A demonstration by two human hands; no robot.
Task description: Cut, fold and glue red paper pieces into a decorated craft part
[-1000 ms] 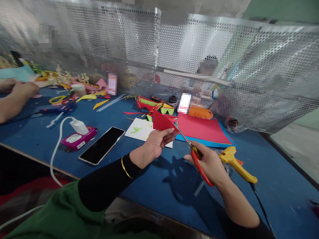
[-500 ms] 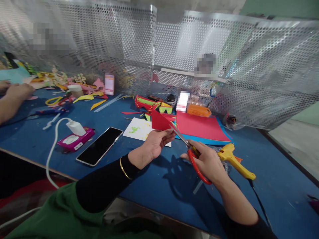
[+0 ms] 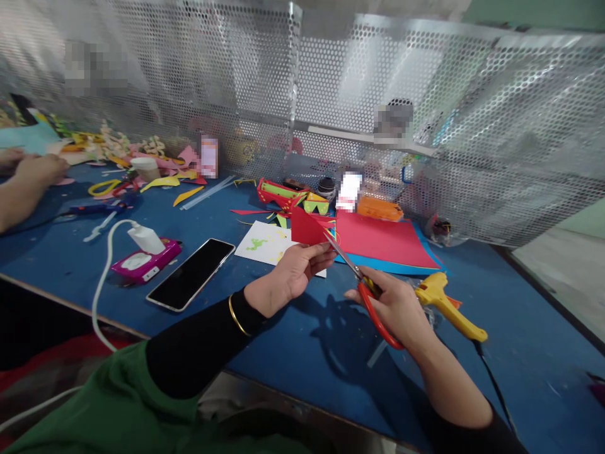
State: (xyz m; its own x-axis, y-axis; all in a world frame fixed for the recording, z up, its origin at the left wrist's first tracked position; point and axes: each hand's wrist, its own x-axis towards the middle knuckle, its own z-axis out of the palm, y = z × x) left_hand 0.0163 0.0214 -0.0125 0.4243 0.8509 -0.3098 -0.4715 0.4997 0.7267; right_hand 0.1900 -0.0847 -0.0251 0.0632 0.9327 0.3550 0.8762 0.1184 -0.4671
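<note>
A piece of red paper (image 3: 306,228) is pinched between the thumb and fingers of my left hand (image 3: 297,268), held above the blue table. My right hand (image 3: 399,306) grips a pair of scissors (image 3: 373,315) by its red handles. The scissor blades point up and left, their tips at the right edge of the red paper. Behind my left hand lies a white sheet (image 3: 259,243) with green and yellow marks. Larger red sheets (image 3: 382,243) rest over a blue one, just beyond the scissors. A yellow glue gun (image 3: 451,306) lies right of my right hand.
A black-screened phone (image 3: 191,274) and a purple power socket (image 3: 146,260) with a white plug lie on the left. Red and green paper pieces (image 3: 283,195) and an orange case (image 3: 379,208) stand before a perforated metal screen (image 3: 265,82). Another person's hands (image 3: 40,170) work at far left.
The view has shifted slightly. My hands, the red paper and the scissors keep almost the same pose, with the blade tips still at the paper's edge.
</note>
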